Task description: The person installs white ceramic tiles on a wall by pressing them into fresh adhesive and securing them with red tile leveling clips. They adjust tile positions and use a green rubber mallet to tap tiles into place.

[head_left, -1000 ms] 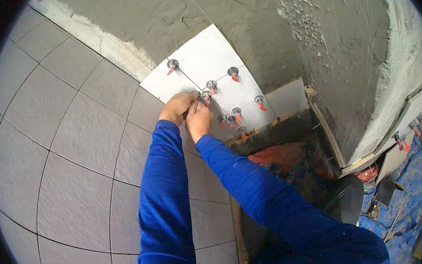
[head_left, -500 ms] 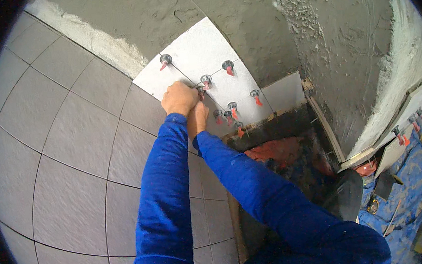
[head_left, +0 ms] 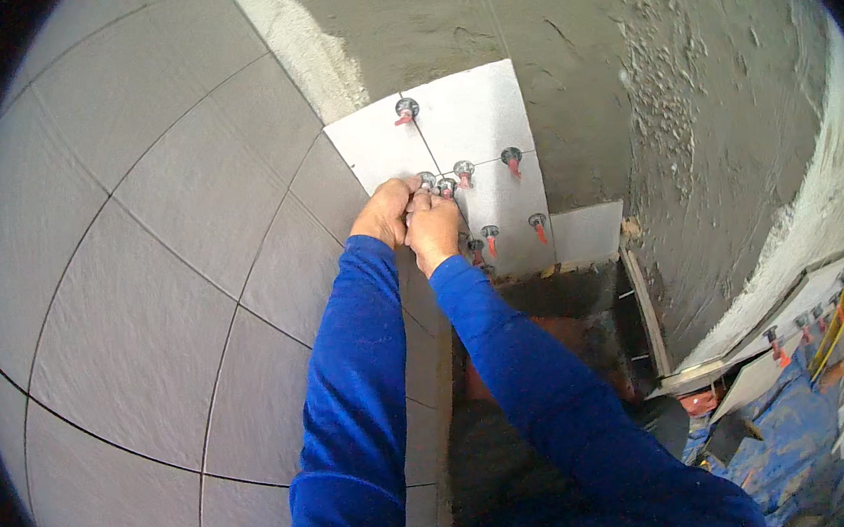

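Observation:
My left hand [head_left: 384,215] and my right hand [head_left: 433,224] meet at the lower left part of a white tile panel [head_left: 469,109], fingers closed around a black-and-red tile levelling clip [head_left: 447,188]. The right hand's fingertips are pressed beside the left thumb, so the clip's lower part is hidden. Just above them are another clip [head_left: 463,172] and a partly covered one [head_left: 426,180]. More clips with red handles stand on the tile joints, at the top [head_left: 407,112], right [head_left: 511,160] and lower down [head_left: 538,225].
Grey tiled wall [head_left: 150,368] fills the left side. Grey mortar [head_left: 566,70] covers the back and right walls. A plain tile [head_left: 585,234] adjoins the panel. Below lies a dark recess [head_left: 587,309]; lower right are boards with clips [head_left: 798,316] and a blue sheet [head_left: 771,464].
The view has turned, shifting the panel rightward in the picture. Since half a second ago my right hand has come out from behind my left, both still at the same cluster of clips.

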Tool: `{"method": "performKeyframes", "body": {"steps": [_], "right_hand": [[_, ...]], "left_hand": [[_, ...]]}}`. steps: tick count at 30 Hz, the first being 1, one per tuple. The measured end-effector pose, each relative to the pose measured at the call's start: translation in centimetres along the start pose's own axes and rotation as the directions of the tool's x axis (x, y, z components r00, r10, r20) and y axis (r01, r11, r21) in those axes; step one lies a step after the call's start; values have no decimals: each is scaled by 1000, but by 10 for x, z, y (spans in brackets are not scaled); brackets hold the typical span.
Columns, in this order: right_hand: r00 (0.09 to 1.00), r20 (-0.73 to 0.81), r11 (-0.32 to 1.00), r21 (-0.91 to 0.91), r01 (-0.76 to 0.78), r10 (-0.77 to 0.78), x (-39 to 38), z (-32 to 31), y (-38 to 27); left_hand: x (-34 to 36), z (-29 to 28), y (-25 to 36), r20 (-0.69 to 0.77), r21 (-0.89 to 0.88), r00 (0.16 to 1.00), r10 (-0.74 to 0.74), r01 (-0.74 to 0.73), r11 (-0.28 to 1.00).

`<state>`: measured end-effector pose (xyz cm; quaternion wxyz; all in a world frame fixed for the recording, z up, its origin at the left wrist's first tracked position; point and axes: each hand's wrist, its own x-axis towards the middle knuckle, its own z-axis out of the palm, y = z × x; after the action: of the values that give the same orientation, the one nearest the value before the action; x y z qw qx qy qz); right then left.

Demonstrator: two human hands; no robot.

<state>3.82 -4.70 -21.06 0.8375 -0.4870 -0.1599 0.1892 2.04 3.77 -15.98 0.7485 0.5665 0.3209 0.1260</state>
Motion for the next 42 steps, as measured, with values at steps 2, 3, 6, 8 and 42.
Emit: {"method": "performKeyframes", "body": {"steps": [2,3,6,8,42], "right_hand": [[997,60,994,91,-62,56,-2,-4,-7],[992,99,985,140,-97,83,-4,-8,-12],[979,174,983,126,-133,110,-8,-16,-25],[983,171,995,59,-79,68,-8,-20,-30],[953,296,915,-366,170,-59,27,-42,-26]], "left_hand": [[2,-2,-4,29,42,999,36,-37,998],[1,-3,-6,81,14,994,70,-72,997],[-5,3,-15,134,-147,986,101,-81,986],[-11,9,-20,63,-226,996,59,-44,973],[15,27,-38,110,-553,978,176,-87,829]]}}
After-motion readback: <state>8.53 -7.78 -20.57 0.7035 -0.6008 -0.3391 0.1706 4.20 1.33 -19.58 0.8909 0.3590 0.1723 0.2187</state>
